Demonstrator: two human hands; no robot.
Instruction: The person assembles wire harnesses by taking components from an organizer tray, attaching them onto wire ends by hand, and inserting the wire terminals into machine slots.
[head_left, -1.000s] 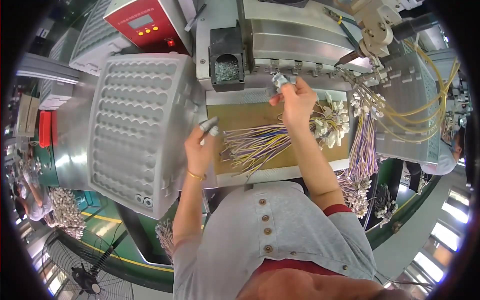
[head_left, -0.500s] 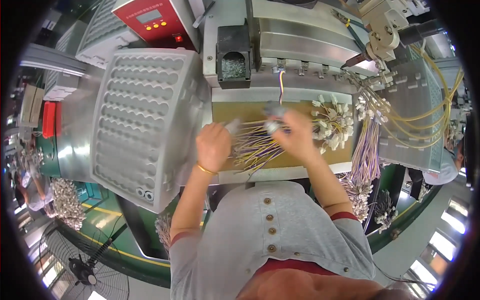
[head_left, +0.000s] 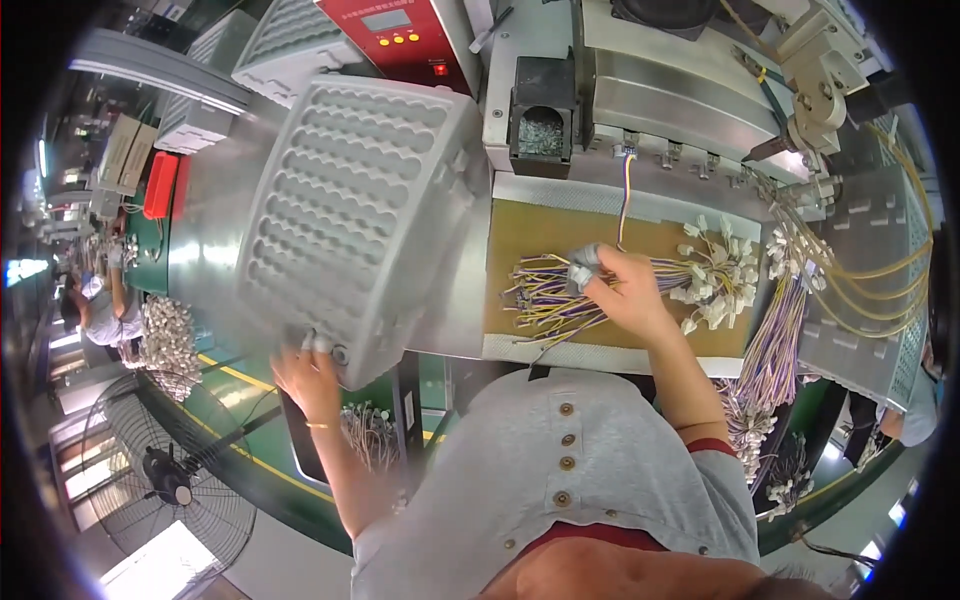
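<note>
Our right hand [head_left: 628, 295] pinched thin wires [head_left: 545, 290] lying on the brown board [head_left: 530, 228]; light, floppy, best gripped near plugs. Our left hand [head_left: 308, 372] fingertips touched the tray [head_left: 355, 210] corner.

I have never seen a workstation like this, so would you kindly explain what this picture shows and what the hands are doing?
This is one view from a fisheye camera worn on a person's head, looking down, so straight edges bend near the rim. No robot is here: both bare hands belong to that person. The right hand rests on a bundle of thin purple and yellow wires lying on a brown work board; its fingertips wear pale covers. White connectors lie heaped at the wires' far end. The left hand touches the lower edge of a big grey dimpled tray. Behind stands a metal machine with a red control box.
</note>
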